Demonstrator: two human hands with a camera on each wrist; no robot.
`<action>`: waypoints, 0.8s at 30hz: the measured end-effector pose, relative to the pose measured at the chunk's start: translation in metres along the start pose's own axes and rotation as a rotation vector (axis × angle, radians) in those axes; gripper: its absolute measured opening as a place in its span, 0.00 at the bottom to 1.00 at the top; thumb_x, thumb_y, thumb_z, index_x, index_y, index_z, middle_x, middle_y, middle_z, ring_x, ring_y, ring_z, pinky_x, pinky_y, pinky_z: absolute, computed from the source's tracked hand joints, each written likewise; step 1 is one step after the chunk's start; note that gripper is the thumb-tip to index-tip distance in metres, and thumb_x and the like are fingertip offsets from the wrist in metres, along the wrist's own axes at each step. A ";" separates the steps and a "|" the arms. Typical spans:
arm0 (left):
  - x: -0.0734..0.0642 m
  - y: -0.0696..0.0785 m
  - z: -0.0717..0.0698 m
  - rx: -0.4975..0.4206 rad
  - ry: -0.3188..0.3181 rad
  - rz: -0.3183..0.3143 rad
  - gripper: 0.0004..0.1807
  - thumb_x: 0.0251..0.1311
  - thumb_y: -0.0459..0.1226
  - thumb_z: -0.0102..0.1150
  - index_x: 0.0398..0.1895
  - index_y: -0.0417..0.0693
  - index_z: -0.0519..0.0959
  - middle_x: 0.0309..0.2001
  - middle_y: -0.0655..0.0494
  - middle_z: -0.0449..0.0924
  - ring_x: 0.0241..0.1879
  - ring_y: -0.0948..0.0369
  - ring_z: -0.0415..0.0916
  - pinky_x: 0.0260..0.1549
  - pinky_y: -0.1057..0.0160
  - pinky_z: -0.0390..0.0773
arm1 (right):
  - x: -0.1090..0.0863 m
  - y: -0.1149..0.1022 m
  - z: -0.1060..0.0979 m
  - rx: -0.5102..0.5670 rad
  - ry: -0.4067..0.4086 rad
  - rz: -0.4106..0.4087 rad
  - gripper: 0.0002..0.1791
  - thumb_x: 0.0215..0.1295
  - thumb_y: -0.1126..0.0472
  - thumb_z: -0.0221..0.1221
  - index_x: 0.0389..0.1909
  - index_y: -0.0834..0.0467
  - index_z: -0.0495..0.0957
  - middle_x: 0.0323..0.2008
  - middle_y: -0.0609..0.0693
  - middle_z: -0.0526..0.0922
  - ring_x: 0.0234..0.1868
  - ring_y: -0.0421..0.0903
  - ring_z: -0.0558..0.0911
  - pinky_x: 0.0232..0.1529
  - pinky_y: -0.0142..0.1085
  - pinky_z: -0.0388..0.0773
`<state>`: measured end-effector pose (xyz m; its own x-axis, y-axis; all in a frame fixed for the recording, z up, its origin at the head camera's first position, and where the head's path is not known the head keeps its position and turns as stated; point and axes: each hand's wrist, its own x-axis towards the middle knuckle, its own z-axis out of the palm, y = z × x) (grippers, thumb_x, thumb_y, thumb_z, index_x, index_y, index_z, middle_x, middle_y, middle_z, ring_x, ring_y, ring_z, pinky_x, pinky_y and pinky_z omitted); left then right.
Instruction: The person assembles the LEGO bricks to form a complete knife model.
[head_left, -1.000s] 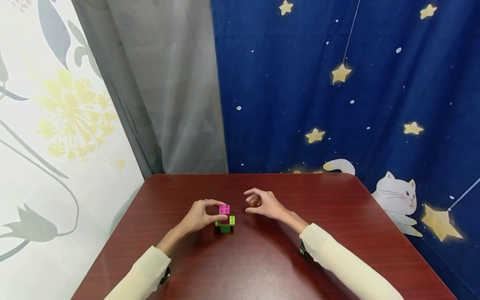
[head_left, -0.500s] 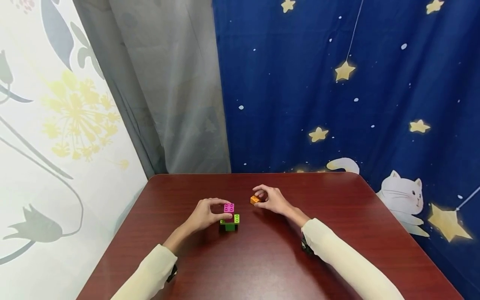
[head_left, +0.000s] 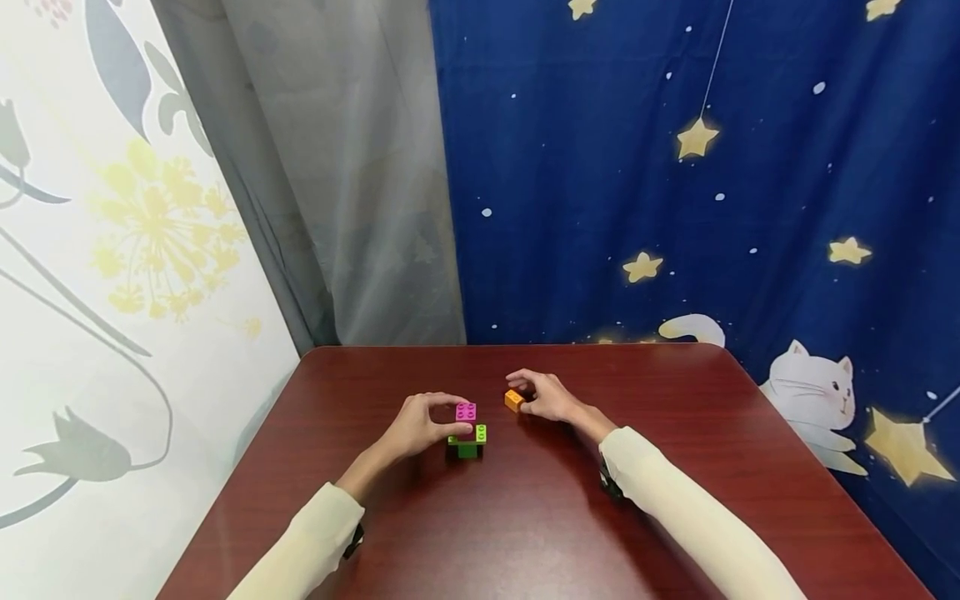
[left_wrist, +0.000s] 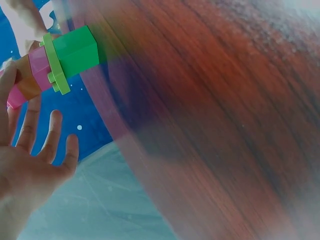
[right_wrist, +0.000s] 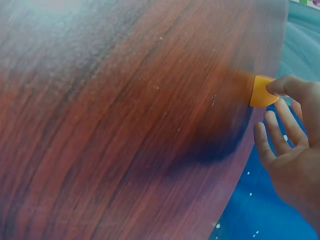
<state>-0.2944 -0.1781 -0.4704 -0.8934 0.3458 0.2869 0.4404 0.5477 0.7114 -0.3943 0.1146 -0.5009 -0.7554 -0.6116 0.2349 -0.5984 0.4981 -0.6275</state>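
My left hand point(head_left: 415, 428) pinches the top of a building-block stack between thumb and fingers. In the left wrist view the stack has a pink block at the top, an orange block point(left_wrist: 28, 80), another pink block point(left_wrist: 40, 68), a light green plate point(left_wrist: 56, 65) and a green block point(left_wrist: 76, 52) at the bottom. To the right of the stack, a loose orange block point(head_left: 514, 401) lies on the table. My right hand point(head_left: 549, 398) is beside it, thumb at the block and index finger lifted apart from it. The right wrist view shows the thumb overlapping that orange block point(right_wrist: 262, 92).
The dark red wooden table point(head_left: 480, 525) has its far edge a little beyond both hands. Behind it hang a grey curtain point(head_left: 375, 208) and a blue curtain point(head_left: 570, 167) with stars. A white patterned curtain point(head_left: 90, 317) hangs along the left.
The orange block was inside my right hand's fingers and now lies exposed on the table, the fingers loosened around it. My left hand keeps its pinch on the stack. The view shifts slightly.
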 end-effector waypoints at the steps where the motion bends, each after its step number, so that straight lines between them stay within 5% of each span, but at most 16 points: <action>1: 0.000 0.000 0.000 0.002 0.000 0.001 0.22 0.53 0.49 0.80 0.52 0.61 0.88 0.48 0.61 0.88 0.53 0.47 0.82 0.56 0.41 0.78 | 0.001 0.001 0.000 -0.001 -0.005 0.001 0.32 0.58 0.76 0.69 0.65 0.67 0.74 0.57 0.62 0.85 0.55 0.57 0.84 0.54 0.53 0.81; 24: 0.001 0.001 0.001 -0.003 -0.004 0.002 0.22 0.54 0.49 0.80 0.53 0.59 0.88 0.48 0.59 0.88 0.52 0.48 0.82 0.53 0.41 0.79 | -0.003 -0.010 -0.001 0.002 0.033 0.012 0.19 0.61 0.65 0.74 0.52 0.63 0.82 0.43 0.54 0.87 0.43 0.50 0.87 0.49 0.45 0.84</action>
<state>-0.2946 -0.1761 -0.4702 -0.8922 0.3496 0.2860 0.4419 0.5449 0.7126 -0.3860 0.1119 -0.4944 -0.7709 -0.5852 0.2516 -0.5887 0.5038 -0.6322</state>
